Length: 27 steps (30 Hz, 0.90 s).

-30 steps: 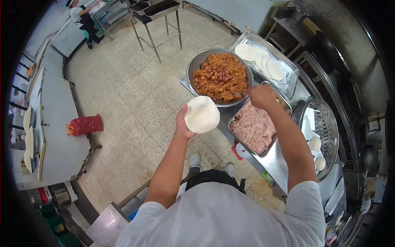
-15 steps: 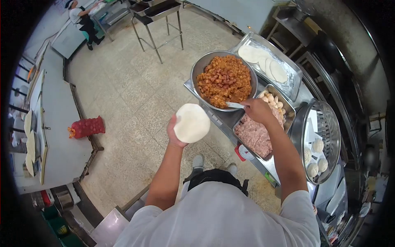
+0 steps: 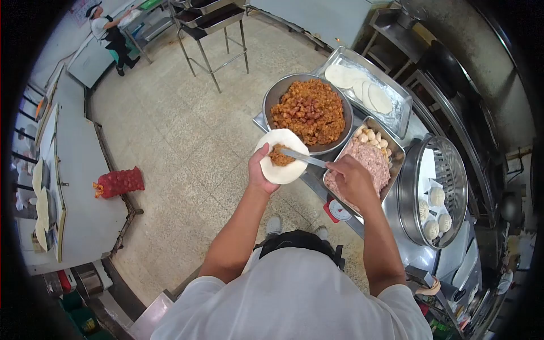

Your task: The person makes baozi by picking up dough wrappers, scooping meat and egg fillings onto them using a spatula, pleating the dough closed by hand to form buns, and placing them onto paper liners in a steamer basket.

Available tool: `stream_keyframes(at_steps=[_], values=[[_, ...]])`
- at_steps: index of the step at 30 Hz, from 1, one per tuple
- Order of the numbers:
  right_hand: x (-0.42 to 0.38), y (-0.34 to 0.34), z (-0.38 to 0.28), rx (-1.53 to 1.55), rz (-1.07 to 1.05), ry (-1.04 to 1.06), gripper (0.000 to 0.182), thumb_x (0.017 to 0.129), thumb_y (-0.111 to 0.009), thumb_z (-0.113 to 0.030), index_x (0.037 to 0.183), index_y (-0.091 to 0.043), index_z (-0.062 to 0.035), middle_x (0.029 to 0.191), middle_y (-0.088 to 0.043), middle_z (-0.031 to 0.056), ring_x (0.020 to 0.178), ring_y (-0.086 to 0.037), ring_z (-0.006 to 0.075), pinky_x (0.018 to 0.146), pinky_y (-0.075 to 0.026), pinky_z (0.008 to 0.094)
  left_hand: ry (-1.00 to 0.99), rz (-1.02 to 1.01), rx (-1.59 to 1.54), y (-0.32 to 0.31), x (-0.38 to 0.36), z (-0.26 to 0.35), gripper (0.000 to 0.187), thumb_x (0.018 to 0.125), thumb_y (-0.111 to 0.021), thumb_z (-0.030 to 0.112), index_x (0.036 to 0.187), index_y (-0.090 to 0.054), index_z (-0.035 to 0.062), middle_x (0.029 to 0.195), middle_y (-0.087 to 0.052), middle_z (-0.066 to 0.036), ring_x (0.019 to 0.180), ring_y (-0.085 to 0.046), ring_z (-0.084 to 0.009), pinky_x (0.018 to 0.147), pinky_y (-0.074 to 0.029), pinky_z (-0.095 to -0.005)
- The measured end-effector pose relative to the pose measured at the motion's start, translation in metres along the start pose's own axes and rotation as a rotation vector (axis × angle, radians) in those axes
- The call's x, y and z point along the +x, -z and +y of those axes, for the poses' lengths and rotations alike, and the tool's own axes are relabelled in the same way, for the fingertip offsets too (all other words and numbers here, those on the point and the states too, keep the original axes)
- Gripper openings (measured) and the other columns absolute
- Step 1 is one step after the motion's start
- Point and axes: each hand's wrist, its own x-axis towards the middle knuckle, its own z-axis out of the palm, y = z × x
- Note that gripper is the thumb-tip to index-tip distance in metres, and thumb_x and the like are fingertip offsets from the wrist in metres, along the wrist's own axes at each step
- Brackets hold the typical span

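A round white dough sheet [image 3: 294, 141] rests in my left hand [image 3: 262, 173], whose thumb lies over its left edge. Brown-orange filling [image 3: 280, 156] sits at the middle of the sheet. My right hand [image 3: 352, 180] grips a flat metal spatula [image 3: 306, 158], its tip touching that filling. Just beyond the sheet stands a steel bowl [image 3: 267, 96] heaped with the same chunky filling [image 3: 311, 110]. Under my right hand is a metal tray [image 3: 401, 156] of pink minced meat [image 3: 371, 161] and pale round pieces [image 3: 371, 136].
A tray [image 3: 403, 116] with dough sheets [image 3: 374, 97] lies behind. Right is a steamer [image 3: 403, 198] with buns [image 3: 436, 196]. A red scale [image 3: 339, 210] sits below the meat tray. A red net sack [image 3: 120, 182] lies left; a person [image 3: 110, 34] stands far off.
My right hand has brought the spatula from the bowl to the dough sheet, and filling now lies on it. My left hand has moved right and slightly up, towards the bowl.
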Motion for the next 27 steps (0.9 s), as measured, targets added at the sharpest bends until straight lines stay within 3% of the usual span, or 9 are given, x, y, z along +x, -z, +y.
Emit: stream_keyframes(at_steps=[8,11,13,15,18,20,22,24,27], values=[[0.063,0.020,0.040,-0.613,-0.122,-0.063,0.032,0.083,-0.056,-0.007,0.111,-0.071,-0.0105,0.096,-0.066,0.0153,0.090,-0.067,0.0341,0.078,-0.055,0.0451,-0.163,0.029,0.078,0.019,-0.026,0.009,0.055,0.093,-0.060,0.029,0.139,-0.047,0.0017,0.136,-0.056,-0.021,0.125,-0.056,-0.0398,0.106,-0.046,-0.0562],[0.081,-0.001,0.076,-0.632,-0.283,0.038,0.032,0.083,-0.054,-0.007,0.112,-0.069,-0.0101,0.100,-0.067,0.0151,0.093,-0.068,0.0338,0.079,-0.056,0.0452,-0.199,-0.079,-0.064,0.023,-0.045,0.009,0.059,0.092,-0.062,0.032,0.140,-0.047,0.0020,0.137,-0.056,-0.021,0.124,-0.056,-0.0397,0.105,-0.047,-0.0556],[0.088,-0.001,0.086,-0.565,-0.281,0.108,0.031,0.083,-0.054,-0.007,0.110,-0.070,-0.0097,0.102,-0.068,0.0150,0.094,-0.068,0.0337,0.080,-0.056,0.0451,-0.148,-0.090,0.024,0.031,-0.054,0.013,0.060,0.091,-0.063,0.032,0.140,-0.046,0.0021,0.135,-0.057,-0.021,0.122,-0.058,-0.0387,0.105,-0.047,-0.0544],[0.088,-0.004,0.093,-0.494,-0.292,0.180,0.029,0.083,-0.053,-0.008,0.108,-0.070,-0.0094,0.103,-0.069,0.0148,0.094,-0.069,0.0336,0.080,-0.056,0.0450,-0.158,-0.006,0.253,0.044,-0.061,0.014,0.067,0.092,-0.060,0.041,0.145,-0.042,0.0032,0.143,-0.050,-0.022,0.130,-0.051,-0.0406,0.110,-0.040,-0.0570],[0.093,-0.001,0.096,-0.523,-0.407,0.206,0.032,0.083,-0.053,-0.008,0.109,-0.071,-0.0101,0.106,-0.070,0.0134,0.096,-0.069,0.0327,0.081,-0.056,0.0445,-0.200,-0.263,0.022,0.020,-0.079,-0.005,0.083,0.089,-0.060,0.056,0.149,-0.037,0.0040,0.148,-0.045,-0.022,0.133,-0.047,-0.0413,0.112,-0.038,-0.0574],[0.090,-0.002,0.095,-0.545,-0.427,0.165,0.035,0.083,-0.053,-0.008,0.112,-0.071,-0.0108,0.108,-0.070,0.0129,0.097,-0.068,0.0327,0.083,-0.055,0.0443,-0.220,-0.265,0.014,0.024,-0.073,-0.011,0.083,0.089,-0.060,0.057,0.149,-0.038,0.0044,0.147,-0.046,-0.022,0.133,-0.048,-0.0411,0.112,-0.038,-0.0580],[0.083,-0.006,0.101,-0.496,-0.400,0.173,0.035,0.084,-0.052,-0.008,0.113,-0.071,-0.0109,0.108,-0.070,0.0129,0.097,-0.068,0.0329,0.083,-0.055,0.0444,-0.241,-0.265,0.006,0.036,-0.064,-0.016,0.083,0.089,-0.060,0.058,0.149,-0.038,0.0049,0.147,-0.047,-0.022,0.132,-0.048,-0.0409,0.112,-0.038,-0.0585],[0.077,-0.009,0.104,-0.447,-0.367,0.181,0.035,0.085,-0.052,-0.008,0.114,-0.071,-0.0109,0.108,-0.070,0.0129,0.098,-0.067,0.0332,0.083,-0.055,0.0446,-0.182,-0.054,0.040,0.050,-0.047,-0.019,0.074,0.092,-0.058,0.051,0.145,-0.041,0.0031,0.144,-0.050,-0.022,0.131,-0.050,-0.0413,0.111,-0.039,-0.0571],[0.063,-0.010,0.103,-0.381,-0.334,0.139,0.033,0.086,-0.053,-0.009,0.114,-0.070,-0.0103,0.108,-0.069,0.0139,0.098,-0.067,0.0342,0.083,-0.054,0.0453,-0.108,0.020,0.019,0.055,-0.021,-0.032,0.066,0.095,-0.055,0.047,0.142,-0.044,0.0022,0.141,-0.052,-0.023,0.128,-0.052,-0.0413,0.110,-0.040,-0.0571]])
